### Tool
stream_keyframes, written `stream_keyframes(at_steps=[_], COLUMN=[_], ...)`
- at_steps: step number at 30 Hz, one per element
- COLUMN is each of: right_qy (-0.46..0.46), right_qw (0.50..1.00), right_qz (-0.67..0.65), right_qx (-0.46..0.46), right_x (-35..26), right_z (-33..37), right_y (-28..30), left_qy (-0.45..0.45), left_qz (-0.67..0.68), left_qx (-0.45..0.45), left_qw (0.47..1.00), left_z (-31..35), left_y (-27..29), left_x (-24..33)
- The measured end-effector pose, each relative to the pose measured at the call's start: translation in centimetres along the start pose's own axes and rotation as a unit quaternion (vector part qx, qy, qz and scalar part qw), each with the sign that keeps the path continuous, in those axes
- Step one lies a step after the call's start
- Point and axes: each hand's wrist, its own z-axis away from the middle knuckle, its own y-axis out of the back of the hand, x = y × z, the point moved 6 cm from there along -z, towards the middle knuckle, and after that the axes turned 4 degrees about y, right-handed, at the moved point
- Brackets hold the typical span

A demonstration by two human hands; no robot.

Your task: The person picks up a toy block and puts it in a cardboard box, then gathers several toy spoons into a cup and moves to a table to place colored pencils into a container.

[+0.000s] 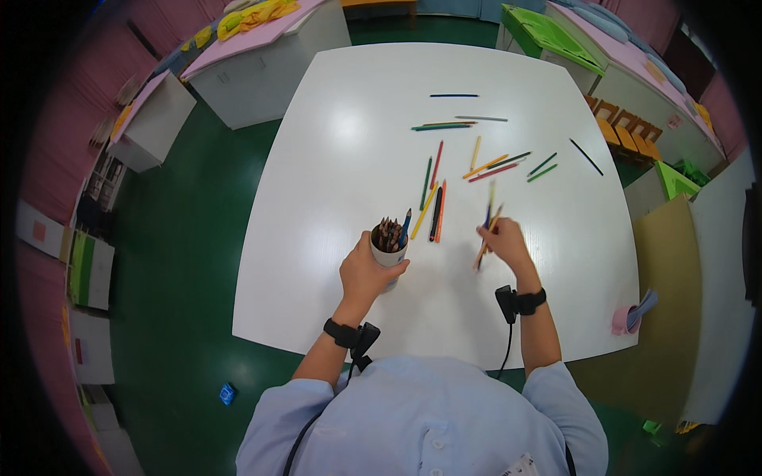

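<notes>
My left hand [367,274] is wrapped round a light-coloured cup [389,258] that stands near the table's middle. Several pencils fill it, most with brown tips up, and a blue pencil [406,226] leans at its right side. To the right, my right hand [505,240] pinches a few coloured pencils [479,259], partly blurred, above the table. Beyond the cup lie a yellow pencil [425,210], a black pencil [436,214] and an orange pencil [442,210] close together. A green pencil [426,182] and a red pencil [437,164] rest just past them.
More pencils are scattered over the far part of the white table [317,198], among them a dark blue pencil [454,96] and a black pencil [586,157]. A pink cup [623,320] with blue things in it is at the right edge. Small wooden chairs [627,131] stand beyond.
</notes>
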Motion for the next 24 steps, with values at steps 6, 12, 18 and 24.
stream_keyframes(at_steps=[6, 12, 18, 24], right_qy=[0.224, 0.262, 0.314, 0.361], right_qw=[0.885, 0.866, 0.920, 0.909], right_qz=[-0.403, -0.418, -0.216, -0.193], right_qx=[0.067, 0.081, 0.091, 0.073], right_x=[-8.3, -11.0, -14.4, -15.1], right_z=[5.6, 6.1, 7.5, 8.1], right_y=[3.1, 0.5, -0.7, -0.7], left_qy=[0.003, -0.005, -0.036, -0.050], left_qz=[-0.005, -0.067, -0.086, -0.070], left_qx=[-0.015, -0.040, -0.020, -0.015], left_qw=[1.000, 0.997, 0.995, 0.996], left_z=[0.0, 0.0, 0.2, 0.4], left_y=[0.4, -0.5, -0.7, -0.9], left_x=[1.1, 2.6, 2.8, 2.7])
